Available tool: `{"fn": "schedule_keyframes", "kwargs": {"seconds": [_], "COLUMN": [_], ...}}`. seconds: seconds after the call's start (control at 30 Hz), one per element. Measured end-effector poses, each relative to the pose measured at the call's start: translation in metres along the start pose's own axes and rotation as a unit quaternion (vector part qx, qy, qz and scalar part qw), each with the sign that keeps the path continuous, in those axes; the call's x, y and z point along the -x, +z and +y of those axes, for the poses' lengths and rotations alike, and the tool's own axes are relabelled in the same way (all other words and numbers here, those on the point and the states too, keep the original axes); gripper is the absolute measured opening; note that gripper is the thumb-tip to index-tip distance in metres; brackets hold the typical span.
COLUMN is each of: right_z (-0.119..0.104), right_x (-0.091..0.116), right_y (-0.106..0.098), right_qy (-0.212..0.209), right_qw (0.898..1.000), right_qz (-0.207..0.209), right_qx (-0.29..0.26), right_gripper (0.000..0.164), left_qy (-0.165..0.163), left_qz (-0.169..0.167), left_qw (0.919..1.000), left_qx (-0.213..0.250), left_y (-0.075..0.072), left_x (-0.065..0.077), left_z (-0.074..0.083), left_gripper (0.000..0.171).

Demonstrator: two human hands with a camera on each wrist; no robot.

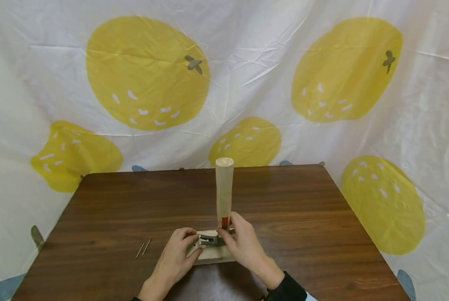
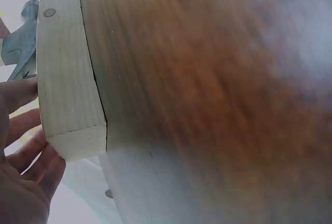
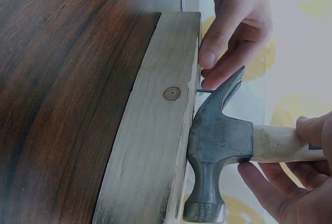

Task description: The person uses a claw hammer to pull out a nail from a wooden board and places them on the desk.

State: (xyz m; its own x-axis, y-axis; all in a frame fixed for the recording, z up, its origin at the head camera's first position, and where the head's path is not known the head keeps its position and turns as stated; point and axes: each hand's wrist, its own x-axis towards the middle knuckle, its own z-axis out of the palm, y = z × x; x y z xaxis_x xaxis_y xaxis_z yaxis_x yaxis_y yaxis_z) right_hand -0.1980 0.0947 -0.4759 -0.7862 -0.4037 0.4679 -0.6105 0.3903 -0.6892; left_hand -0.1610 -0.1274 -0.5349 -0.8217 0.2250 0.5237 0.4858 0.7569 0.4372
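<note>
A claw hammer (image 1: 224, 190) stands upright on its head on a pale wooden block (image 1: 214, 256), handle up. My right hand (image 1: 247, 242) holds the lower handle between thumb and fingers, just above the head. The steel head (image 3: 210, 136) lies against the block's upper face, its claw at a nail (image 3: 206, 91) that sticks out of the wood. At the block's left end, my left hand (image 1: 177, 253) rests with loosely bent fingers, thumb and forefinger close to the claw. In the left wrist view, its fingers (image 2: 31, 154) spread beside the block's end.
Two loose nails (image 1: 143, 248) lie left of the block on the brown wood-grain table (image 1: 303, 217). A round knot (image 3: 172, 93) marks the block's side. Behind the table hangs a white cloth (image 1: 243, 83) printed with yellow fruit.
</note>
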Motion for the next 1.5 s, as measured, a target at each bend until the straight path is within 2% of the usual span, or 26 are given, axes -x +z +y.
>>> {"fn": "schedule_keyframes", "kwargs": {"seconds": [0.33,0.63,1.03,1.5], "right_z": [0.0003,-0.0019,0.0017,0.0010], "right_x": [0.0002,0.0019,0.0025,0.0026], "right_y": [-0.0011,-0.0034,-0.0014,-0.0024], "right_qy": [-0.005,0.021,-0.004,-0.002], "right_qw": [1.000,0.999,0.999,0.999], "right_qz": [0.019,0.020,0.037,0.042], "right_qx": [-0.005,-0.027,-0.025,-0.022], "right_gripper": [0.025,0.025,0.026,0.026], "left_qy": [-0.003,-0.010,-0.017,-0.016], "left_qz": [-0.016,-0.032,-0.039,-0.037], "left_qw": [0.9998,0.9992,0.9988,0.9991], "left_qx": [-0.013,-0.024,-0.025,-0.015], "left_y": [-0.0023,-0.0038,-0.0042,-0.0042], "left_x": [0.0011,0.0016,0.0006,0.0016], "left_z": [0.0021,0.0039,0.0047,0.0030], "left_gripper": [0.027,0.027,0.028,0.031]}}
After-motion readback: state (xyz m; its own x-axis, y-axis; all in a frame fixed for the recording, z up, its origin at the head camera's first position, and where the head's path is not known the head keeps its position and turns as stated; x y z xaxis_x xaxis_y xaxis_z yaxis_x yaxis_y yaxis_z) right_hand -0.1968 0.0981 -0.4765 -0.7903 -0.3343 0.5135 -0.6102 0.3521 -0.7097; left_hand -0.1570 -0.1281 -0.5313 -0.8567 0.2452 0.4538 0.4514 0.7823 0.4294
